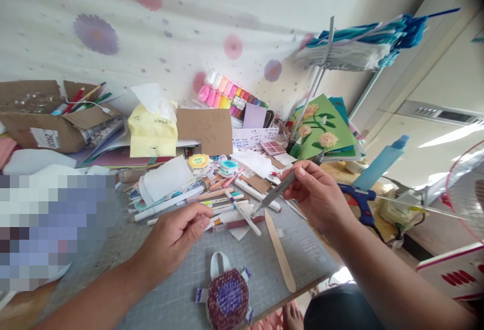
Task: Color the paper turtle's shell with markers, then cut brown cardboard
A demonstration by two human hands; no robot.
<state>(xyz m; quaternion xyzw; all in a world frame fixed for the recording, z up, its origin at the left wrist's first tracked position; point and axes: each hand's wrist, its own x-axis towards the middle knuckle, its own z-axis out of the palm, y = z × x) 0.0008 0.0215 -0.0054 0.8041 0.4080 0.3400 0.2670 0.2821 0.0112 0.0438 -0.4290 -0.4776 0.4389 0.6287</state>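
Observation:
My right hand [317,194] grips a grey marker [278,193] between thumb and fingers, its narrow end slanting down to the left above the pens. A dark piece [319,157] sticks out behind the fingers. My left hand [177,236] is at the left side of the pen pile, thumb and index finger close together. A white marker with an orange band [215,222] lies right by its fingertips; whether they grip it is unclear. On the grey cutting mat [159,297], a round maroon-and-purple coloured craft piece [229,297] has a pale loop and small tabs.
A wooden craft stick [280,254] lies near the mat's right edge. Behind are loose markers, a yellow tissue pack [153,130], a cardboard box [34,118] and coloured clay [227,93]. To the right are a blue glue gun [361,201] and a green flower card [321,128].

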